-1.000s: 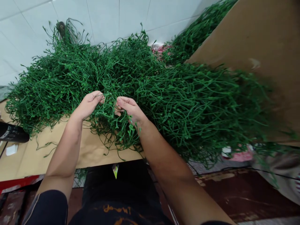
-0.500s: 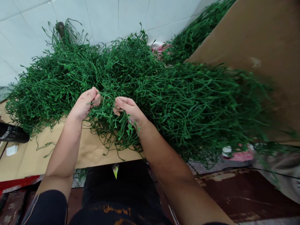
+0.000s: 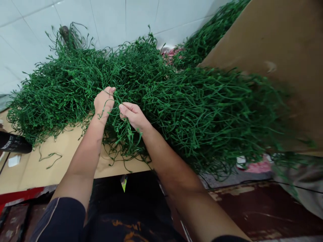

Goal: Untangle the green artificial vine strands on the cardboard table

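Many green stems (image 3: 202, 111): heaped in a long, tangled mass across the middle, from near the left edge to a cardboard panel on the right; small buds or tips show along them.
Left hand (image 3: 104, 101): in front of the heap, back of the hand toward the camera, fingers curled in and thumb uppermost; a thin stem loops across it near the wrist. The fingertips are hidden, so whether they pinch anything cannot be told.
Right hand (image 3: 133, 116): just beside the left, thumb and forefinger pinching a few stems, with a leafy-looking clump hanging below.
Cardboard sheet (image 3: 83, 164): flat under the left and middle of the heap, reaching the person's lap; a loose stem (image 3: 51, 156) lies on its left part.
Cardboard panel (image 3: 277, 50): raised at the right, with more greenery (image 3: 214, 33) behind it.
Black container (image 3: 15, 143): at the left edge, pale lettering on its side, a white scrap (image 3: 14, 160) near it.
Tiled wall (image 3: 108, 16): pale, behind the heap.
Shirt (image 3: 126, 222): dark, with orange lettering.
Dark red surface (image 3: 264, 208): low at the right, worn along its edge, below something pink (image 3: 259, 166).
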The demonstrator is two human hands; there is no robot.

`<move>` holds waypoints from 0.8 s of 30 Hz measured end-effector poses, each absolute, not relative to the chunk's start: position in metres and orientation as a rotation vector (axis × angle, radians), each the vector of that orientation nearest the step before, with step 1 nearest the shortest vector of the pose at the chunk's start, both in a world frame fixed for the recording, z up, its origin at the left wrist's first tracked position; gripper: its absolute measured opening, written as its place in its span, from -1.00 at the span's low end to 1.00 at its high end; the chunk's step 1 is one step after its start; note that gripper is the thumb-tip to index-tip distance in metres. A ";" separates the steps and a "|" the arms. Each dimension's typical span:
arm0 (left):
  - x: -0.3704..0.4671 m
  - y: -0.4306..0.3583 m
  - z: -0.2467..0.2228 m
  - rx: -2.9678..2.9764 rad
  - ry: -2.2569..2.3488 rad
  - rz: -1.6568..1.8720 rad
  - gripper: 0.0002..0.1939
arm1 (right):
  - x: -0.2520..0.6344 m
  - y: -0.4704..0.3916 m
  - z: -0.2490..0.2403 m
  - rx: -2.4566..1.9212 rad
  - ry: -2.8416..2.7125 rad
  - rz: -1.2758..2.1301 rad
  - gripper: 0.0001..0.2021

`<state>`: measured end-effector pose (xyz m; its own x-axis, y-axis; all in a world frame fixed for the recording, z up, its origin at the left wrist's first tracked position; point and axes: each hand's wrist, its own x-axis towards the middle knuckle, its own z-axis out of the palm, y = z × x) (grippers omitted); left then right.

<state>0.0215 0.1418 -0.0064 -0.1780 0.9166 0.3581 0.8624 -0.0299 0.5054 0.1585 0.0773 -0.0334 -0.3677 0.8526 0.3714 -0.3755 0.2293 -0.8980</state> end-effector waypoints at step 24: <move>0.018 0.069 0.013 1.977 1.181 0.769 -0.60 | 0.162 0.072 -0.038 -0.460 -1.189 1.474 -0.49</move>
<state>0.0177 0.0690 0.0131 0.4083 0.9029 0.1342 0.4881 -0.3401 0.8038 0.1618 0.0724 -0.0375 -0.2928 0.9001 0.3227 -0.5054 0.1408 -0.8513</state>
